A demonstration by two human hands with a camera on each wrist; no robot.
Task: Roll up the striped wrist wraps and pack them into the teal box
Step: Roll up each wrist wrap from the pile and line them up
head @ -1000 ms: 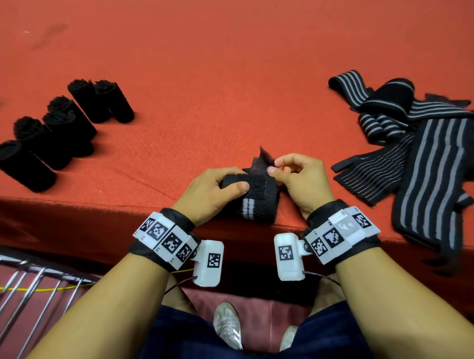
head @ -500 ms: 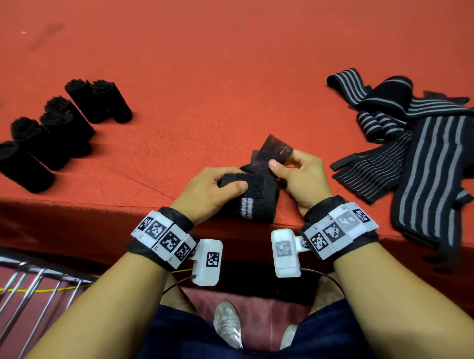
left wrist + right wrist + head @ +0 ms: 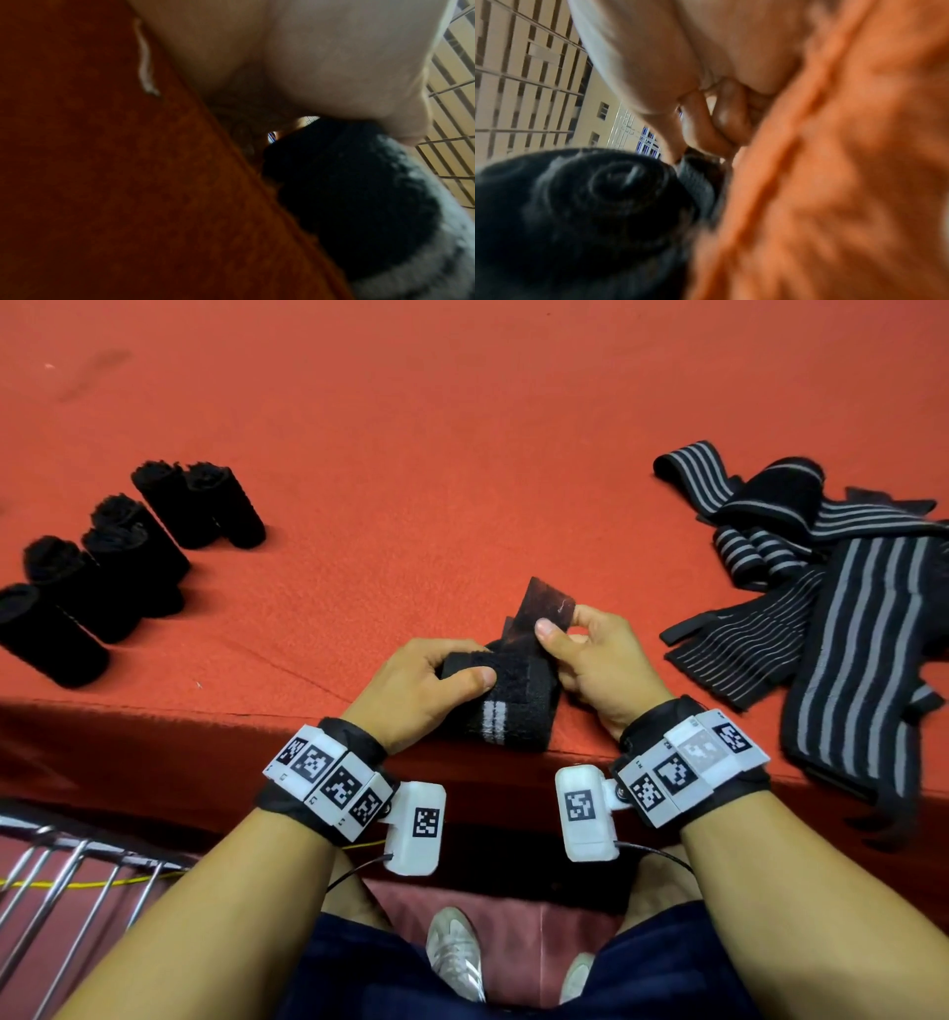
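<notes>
A rolled black wrist wrap [image 3: 506, 706] with short grey stripes lies at the near edge of the red table [image 3: 462, 454]. My left hand [image 3: 436, 680] grips the roll from the left, thumb across its top. My right hand [image 3: 580, 654] pinches the wrap's flat dark fastening tab [image 3: 544, 608], which stands up past the roll. The left wrist view shows the fuzzy roll [image 3: 347, 192] under my palm; the right wrist view shows its spiral end [image 3: 618, 182]. No teal box is in view.
Several finished black rolls [image 3: 118, 567] lie in a row at the left of the table. A heap of unrolled striped wraps [image 3: 832, 598] lies at the right, one hanging over the near edge. A metal rack [image 3: 77, 870] stands below at the left.
My right hand has pulled the fastening tab free and lifted it up and away from the roll. The left hand has kept its grip on the roll.
</notes>
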